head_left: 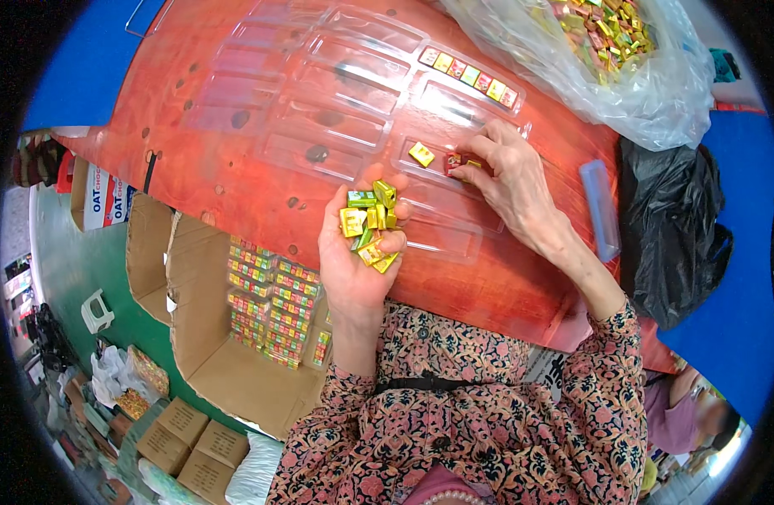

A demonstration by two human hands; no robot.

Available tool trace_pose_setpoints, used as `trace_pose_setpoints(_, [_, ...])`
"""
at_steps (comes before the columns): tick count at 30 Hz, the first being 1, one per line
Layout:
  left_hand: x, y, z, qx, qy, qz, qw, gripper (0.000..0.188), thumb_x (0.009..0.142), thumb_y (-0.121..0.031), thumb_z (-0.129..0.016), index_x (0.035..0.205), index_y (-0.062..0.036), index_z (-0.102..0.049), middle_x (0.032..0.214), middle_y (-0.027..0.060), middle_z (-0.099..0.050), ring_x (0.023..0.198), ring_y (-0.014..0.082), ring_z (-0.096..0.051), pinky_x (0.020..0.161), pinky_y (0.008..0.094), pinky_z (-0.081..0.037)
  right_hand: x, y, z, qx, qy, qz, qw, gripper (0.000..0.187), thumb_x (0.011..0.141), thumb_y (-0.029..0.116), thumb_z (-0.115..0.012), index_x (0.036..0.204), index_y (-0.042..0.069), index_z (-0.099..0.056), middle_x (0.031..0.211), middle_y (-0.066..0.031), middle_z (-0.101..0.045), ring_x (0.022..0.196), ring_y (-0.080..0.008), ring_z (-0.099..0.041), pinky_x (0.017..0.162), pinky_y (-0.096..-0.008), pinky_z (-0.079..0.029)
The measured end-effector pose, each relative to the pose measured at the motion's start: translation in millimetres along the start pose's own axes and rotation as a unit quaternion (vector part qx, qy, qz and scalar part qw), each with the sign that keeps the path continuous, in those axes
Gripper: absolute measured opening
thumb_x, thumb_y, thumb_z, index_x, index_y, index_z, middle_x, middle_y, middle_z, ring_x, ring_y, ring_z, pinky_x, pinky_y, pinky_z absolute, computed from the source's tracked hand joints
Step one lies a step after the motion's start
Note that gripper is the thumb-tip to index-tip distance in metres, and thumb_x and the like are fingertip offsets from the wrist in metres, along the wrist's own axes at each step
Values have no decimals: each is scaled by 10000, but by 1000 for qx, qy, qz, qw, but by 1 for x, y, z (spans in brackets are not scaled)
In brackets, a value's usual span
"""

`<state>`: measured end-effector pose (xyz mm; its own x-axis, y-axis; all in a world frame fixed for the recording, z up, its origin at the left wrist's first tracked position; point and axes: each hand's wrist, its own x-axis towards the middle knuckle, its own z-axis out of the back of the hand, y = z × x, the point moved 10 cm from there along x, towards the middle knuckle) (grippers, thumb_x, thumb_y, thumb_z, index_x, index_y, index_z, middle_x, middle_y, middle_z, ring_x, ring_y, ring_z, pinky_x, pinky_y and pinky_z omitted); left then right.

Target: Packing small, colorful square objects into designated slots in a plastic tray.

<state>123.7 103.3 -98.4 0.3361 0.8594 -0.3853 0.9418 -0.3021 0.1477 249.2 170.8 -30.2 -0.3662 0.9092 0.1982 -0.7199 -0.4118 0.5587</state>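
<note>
A small red-wrapped sweet (453, 161) sits at the fingertips of the right grip (511, 172), pinched between thumb and forefinger at a see-through tray (442, 220); a yellow edge of another sweet shows under the fingers. The left grip (351, 257), palm up, curls its fingers and thumb round a clump of yellow and green sweets (369, 217). Just left of the right grip, a loose gold sweet (421, 154) lies in the same compartment. Beyond that grip a finished row of sweets (469, 77) fills one compartment, and more clear trays (353, 67) spread to its left. The left grip covers part of the trays, and the right fingers hide part of the red sweet. Right of the right grip lie a bluish plastic strip (600, 210) and a black bag (669, 231); beyond it, a clear bag (677, 97) bulges with sweets.

All this rests on a red table (206, 160). Left of and below the left grip, a cardboard box (261, 383) holds filled packs (273, 307), over a green floor (143, 290).

The gold sweet's long axis slants from upper left to lower right, like the row; the red one's I cannot tell.
</note>
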Motion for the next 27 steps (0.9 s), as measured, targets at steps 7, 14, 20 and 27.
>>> trace_pose_setpoints(7, [2,0,2,6,-12,-4,1000,398,936,-295,-317,1182,-32,-485,1095,193,-550,820,255,-553,465,267,-450,1,2,1,-30,-13,24,999,156,692,90,-679,777,16,-571,787,-111,-495,774,-281,-500,664,-377,-418])
trace_pose_setpoints(14, [5,2,1,3,-6,1,1000,398,935,-293,-319,1181,-26,-480,1097,194,-547,826,255,-544,463,262,-445,0,3,1,-37,-25,45,998,137,697,95,-667,748,13,-570,788,-111,-507,779,-281,-512,661,-376,-434])
trace_pose_setpoints(20, [3,-1,1,-3,-2,-2,1000,401,935,-299,-322,1187,-27,-476,1097,196,-546,832,259,-546,468,264,-448,-6,-7,12,-8,-21,-5,1000,122,716,55,-646,797,3,-571,777,-119,-517,760,-286,-525,665,-369,-427])
trace_pose_setpoints(27, [4,2,2,-5,-1,6,1000,401,935,-299,-324,1188,-27,-475,1094,197,-548,835,262,-551,463,270,-453,-16,-6,10,-9,-5,-20,1000,106,718,37,-630,798,0,-572,757,-119,-516,760,-293,-526,666,-374,-426])
